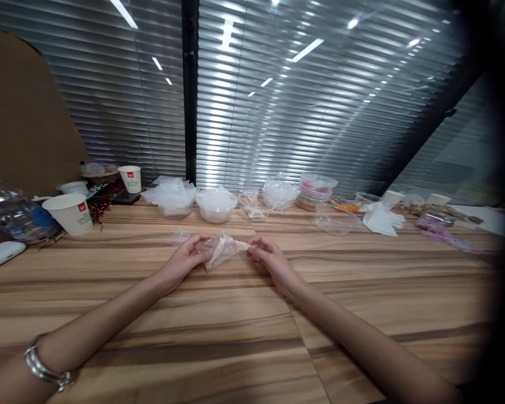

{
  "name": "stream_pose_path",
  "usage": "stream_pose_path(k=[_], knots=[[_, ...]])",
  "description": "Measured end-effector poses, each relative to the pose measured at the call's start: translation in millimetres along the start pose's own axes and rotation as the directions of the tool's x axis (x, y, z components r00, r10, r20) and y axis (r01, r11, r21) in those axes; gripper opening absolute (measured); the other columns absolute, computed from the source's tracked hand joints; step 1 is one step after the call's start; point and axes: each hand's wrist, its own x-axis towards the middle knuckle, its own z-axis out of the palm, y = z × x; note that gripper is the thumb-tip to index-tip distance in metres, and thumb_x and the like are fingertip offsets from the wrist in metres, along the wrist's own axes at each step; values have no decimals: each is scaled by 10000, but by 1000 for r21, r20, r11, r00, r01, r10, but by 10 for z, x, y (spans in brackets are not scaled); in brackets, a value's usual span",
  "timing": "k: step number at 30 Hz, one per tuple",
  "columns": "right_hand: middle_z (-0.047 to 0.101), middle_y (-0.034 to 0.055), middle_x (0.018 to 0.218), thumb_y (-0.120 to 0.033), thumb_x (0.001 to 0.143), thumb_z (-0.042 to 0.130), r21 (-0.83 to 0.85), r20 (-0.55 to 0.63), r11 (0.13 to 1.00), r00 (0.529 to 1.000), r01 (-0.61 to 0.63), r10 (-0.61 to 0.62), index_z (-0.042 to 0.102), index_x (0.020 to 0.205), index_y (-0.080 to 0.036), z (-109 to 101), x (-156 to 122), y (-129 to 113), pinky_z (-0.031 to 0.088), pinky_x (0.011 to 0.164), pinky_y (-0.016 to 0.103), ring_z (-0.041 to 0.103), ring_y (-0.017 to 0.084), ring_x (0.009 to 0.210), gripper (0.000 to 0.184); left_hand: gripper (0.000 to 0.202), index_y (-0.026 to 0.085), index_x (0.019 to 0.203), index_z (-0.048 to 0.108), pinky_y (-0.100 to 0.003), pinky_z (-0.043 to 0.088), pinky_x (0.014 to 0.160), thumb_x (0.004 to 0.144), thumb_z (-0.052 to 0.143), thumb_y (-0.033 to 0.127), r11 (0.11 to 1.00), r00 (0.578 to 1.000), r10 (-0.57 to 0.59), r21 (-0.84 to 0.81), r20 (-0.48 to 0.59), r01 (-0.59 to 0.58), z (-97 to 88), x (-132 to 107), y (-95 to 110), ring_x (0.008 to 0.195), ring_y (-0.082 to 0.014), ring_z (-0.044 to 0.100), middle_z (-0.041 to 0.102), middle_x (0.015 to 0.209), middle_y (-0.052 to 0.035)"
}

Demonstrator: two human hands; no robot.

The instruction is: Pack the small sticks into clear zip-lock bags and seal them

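Note:
A small clear plastic bag (221, 251) with something pale inside is held between my hands, just above the wooden table (219, 336). My left hand (192, 253) is closed on the bag's left side, thumb and fingers pinching the film. My right hand (268, 257) pinches a thin pale end (243, 246) that sticks out at the right of the bag. Whether this end is twisted film or a separate piece, I cannot tell. Another bit of clear plastic (179, 238) lies behind my left hand.
Along the back stand lidded plastic bowls (216, 205), a bagged bowl (280, 192) and stacked colourful tubs (315, 191). Crumpled tissue (381, 217) lies to the right. At left are paper cups (70, 214), a water bottle (14, 213) and a white case (2, 255). Blinds (278, 112) rise behind.

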Motion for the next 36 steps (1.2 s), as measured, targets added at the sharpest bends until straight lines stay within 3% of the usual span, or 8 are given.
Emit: stream_pose_path(k=[4, 9, 15, 22, 28, 36], knots=[[564, 6, 789, -308, 753, 585, -197, 34, 965, 985, 173, -169, 563, 858, -190, 12, -2, -3, 389, 659, 253, 513, 144, 727, 159, 376, 189, 1083, 538, -280, 411, 863, 725, 645, 221, 1000, 1000, 8, -16, 10, -8, 0, 0, 0, 1008, -189, 543, 587, 1145, -57], [583, 24, 904, -302, 835, 495, -408, 59, 848, 936, 339, -346, 572, 925, -208, -35, -18, -27, 391, 771, 290, 527, 173, 840, 151, 435, 193, 1129, 520, -271, 438, 791, 718, 654, 238, 997, 1000, -26, -70, -8, 26, 9, -12, 31, 931, -189, 584, 635, 1047, -62], [586, 16, 886, -283, 860, 467, -471, 162, 807, 934, 357, -318, 565, 913, -207, 21, -89, -74, 390, 761, 275, 529, 164, 837, 135, 485, 181, 1134, 521, -286, 463, 763, 697, 683, 313, 982, 992, -97, -170, -81, 82, -10, 5, 28, 876, -195, 618, 665, 954, -66], [470, -27, 626, -390, 842, 499, -219, 39, 950, 975, 221, -218, 531, 753, -187, 94, -77, 14, 326, 545, 227, 428, 109, 575, 223, 404, 181, 1086, 541, -280, 461, 769, 726, 662, 321, 996, 993, -91, 4, 80, 91, 12, -33, 80, 869, -188, 609, 663, 950, -57], [550, -2, 692, -385, 778, 595, 40, -48, 983, 983, 177, -175, 585, 784, -192, 71, -34, 26, 398, 654, 259, 511, 130, 662, 193, 318, 168, 999, 591, -228, 443, 620, 754, 617, 369, 991, 990, -82, 115, 117, 68, 29, -10, 68, 731, -151, 583, 654, 877, -45], [563, -4, 741, -325, 745, 637, 244, -64, 969, 997, 49, -34, 596, 799, -192, 56, -68, -20, 407, 686, 257, 522, 118, 687, 150, 334, 167, 1003, 564, -236, 466, 610, 734, 645, 346, 994, 990, -109, 35, 86, 106, 24, -4, 22, 664, -130, 574, 626, 782, -28]])
